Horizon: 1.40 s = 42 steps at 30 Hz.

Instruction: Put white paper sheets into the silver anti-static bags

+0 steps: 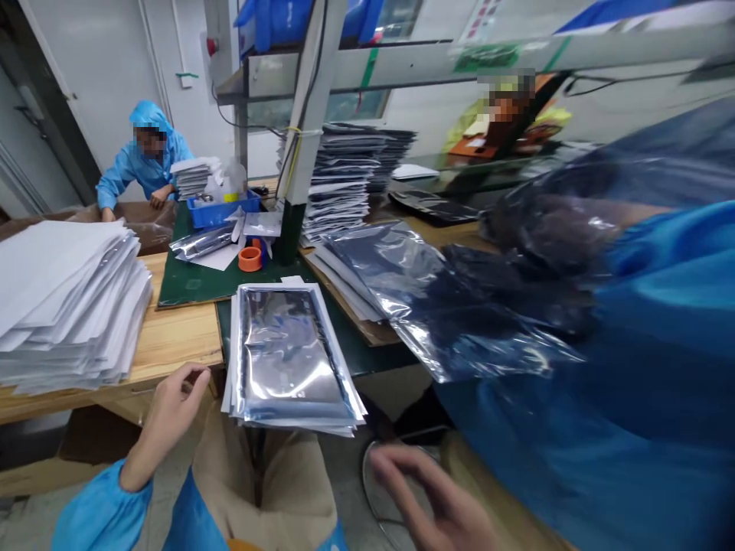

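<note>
My left hand (166, 413) hangs just below the wooden table's front edge (172, 356), fingers curled in, with nothing visible in them. My right hand (442, 501) is low over the floor, blurred, with fingers stretched apart and empty. Between the two hands a stack of silver shiny bags (290, 356) lies on a green mat (189, 283) and overhangs the table edge. Neither hand touches the stack. My tan trousers and blue sleeves show at the bottom.
A co-worker's blue sleeve (643, 367) fills the right, close by, with a dark shiny bag (459, 306) spread in front. A tall pile of white sheets (63, 306) sits left. Behind are bag stacks (344, 184), an orange tape roll (250, 259), a blue tray (221, 208) and another seated person (143, 164).
</note>
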Motion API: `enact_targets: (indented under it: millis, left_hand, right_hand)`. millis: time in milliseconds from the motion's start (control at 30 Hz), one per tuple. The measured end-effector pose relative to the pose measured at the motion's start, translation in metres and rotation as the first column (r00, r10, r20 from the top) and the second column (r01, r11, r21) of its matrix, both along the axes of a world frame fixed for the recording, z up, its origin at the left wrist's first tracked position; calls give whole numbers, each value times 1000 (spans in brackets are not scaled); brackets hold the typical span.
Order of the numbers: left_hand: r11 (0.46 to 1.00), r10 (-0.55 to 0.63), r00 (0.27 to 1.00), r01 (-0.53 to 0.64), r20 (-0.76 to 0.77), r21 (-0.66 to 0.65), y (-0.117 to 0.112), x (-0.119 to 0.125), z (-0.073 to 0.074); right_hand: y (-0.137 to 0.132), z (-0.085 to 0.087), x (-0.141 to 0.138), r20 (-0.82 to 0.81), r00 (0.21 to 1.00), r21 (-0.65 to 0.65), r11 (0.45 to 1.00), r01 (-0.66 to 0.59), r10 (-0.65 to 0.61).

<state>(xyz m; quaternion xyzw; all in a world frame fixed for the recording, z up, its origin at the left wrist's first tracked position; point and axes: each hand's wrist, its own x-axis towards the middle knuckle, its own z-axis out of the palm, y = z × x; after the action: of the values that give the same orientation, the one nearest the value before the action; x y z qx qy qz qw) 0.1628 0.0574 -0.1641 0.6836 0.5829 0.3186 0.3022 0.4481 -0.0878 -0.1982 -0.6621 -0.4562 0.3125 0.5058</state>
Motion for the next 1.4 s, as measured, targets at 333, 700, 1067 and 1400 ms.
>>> enact_targets:
  millis: [333, 700, 1067, 1400]
  left_hand:
    - [965, -190, 979, 200, -79, 166, 28, 41, -25]
    - [968, -158, 984, 171, -88, 182, 24, 51, -39]
    - [968, -68, 985, 104, -159, 228, 30, 48, -44]
    - [931, -141, 978, 185, -157, 316, 36, 52, -32]
  right_hand:
    - [95, -14, 38, -5, 991, -32, 990, -136, 136]
    - [99, 5, 57, 15, 1000, -30, 999, -14, 15]
    - [111, -2, 69, -529, 848, -126, 990, -61, -15]
    - [98, 49, 48, -680, 675, -16, 915, -403, 285]
